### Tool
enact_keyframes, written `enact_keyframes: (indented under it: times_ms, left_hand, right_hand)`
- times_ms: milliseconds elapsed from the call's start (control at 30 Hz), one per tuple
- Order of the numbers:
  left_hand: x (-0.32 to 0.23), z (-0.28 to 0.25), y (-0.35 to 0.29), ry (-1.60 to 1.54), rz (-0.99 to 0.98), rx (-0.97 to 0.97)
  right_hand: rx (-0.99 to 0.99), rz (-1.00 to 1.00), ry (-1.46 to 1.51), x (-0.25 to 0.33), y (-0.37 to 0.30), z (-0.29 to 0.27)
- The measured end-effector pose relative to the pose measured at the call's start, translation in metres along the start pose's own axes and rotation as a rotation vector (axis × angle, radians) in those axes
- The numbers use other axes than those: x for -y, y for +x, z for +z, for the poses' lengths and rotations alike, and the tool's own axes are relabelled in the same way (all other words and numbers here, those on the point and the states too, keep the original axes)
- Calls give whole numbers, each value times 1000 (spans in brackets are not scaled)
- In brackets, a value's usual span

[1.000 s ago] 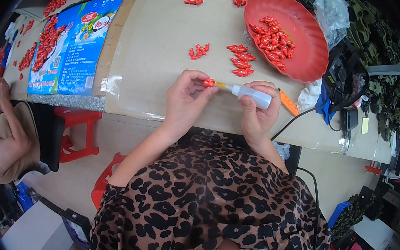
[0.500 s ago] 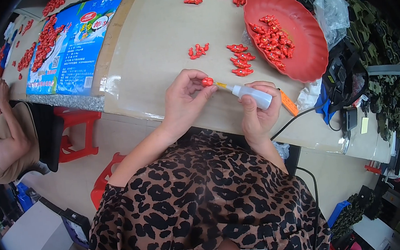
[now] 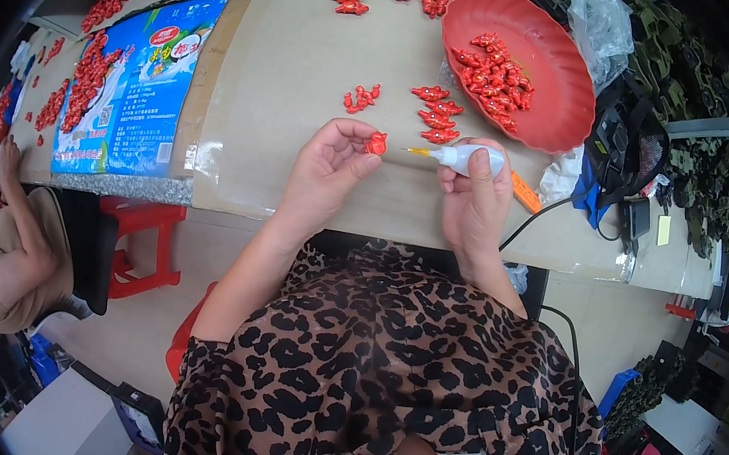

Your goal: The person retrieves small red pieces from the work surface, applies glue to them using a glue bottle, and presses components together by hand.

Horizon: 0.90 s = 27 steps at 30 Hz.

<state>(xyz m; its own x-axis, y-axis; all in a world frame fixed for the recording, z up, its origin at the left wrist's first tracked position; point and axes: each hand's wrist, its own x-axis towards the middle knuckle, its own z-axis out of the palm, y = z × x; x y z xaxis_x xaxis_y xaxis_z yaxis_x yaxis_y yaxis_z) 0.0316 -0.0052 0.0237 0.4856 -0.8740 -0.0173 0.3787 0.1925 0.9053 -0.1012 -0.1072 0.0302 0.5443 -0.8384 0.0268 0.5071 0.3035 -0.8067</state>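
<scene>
One glossy red figurine, mid-frame, sits pinched in the grip of the left hand while the right hand clamps a needle-tipped squeeze bottle!

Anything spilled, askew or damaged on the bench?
Nothing looks plainly spilled or damaged. Slightly untidy: a crumpled clear plastic bag beside the red dish and a crumpled white wad near the orange item. Any drip from the squeeze bottle is too small to tell.

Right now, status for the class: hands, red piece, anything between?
Left hand pinching small glossy red piece. Right hand gripping white squeeze bottle. Yellow nozzle apart from piece, nothing between.
</scene>
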Motion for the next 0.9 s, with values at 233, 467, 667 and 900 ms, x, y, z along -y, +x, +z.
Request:
enact_keyframes:
  times_ms: [233,467,667,900]
  left_hand:
    - [-4,-8,2,-75,-171,155]
    - [-1,-11,2,-27,-152,231]
    - [0,-13,2,-27,-163,240]
    - [-1,-12,2,-17,-180,232]
  right_hand:
    - [32,-2,18,1,-2,3]
    - [76,-66,-92,-2,-5,2]
    - [129,-166,-241,-2,-8,4]
    - [170,-208,-280,-3,-8,5]
